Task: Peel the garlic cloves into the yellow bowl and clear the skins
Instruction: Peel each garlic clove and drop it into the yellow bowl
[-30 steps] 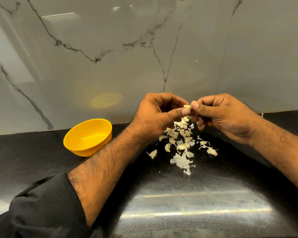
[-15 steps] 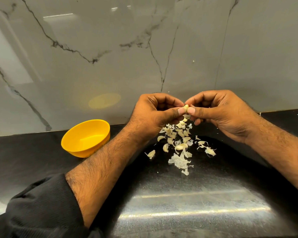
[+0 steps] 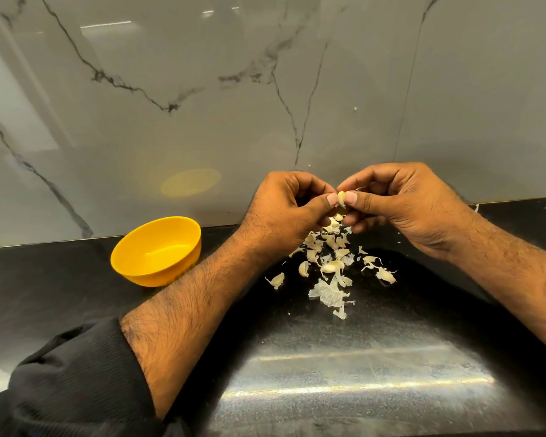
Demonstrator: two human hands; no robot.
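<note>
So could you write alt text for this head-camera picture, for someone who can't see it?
Two bare hands, left hand and right hand, pinch one garlic clove between their thumbs above a black countertop. Below them lies a scatter of garlic cloves and skins; a yellow bowl stands to the left.

Left hand (image 3: 284, 212) and right hand (image 3: 401, 203) have closed up since 1.0 s ago; both thumbs now press the garlic clove (image 3: 341, 198) from either side. Clove sits more upright between the thumb tips, possibly rotated; skin state unclear.
</note>
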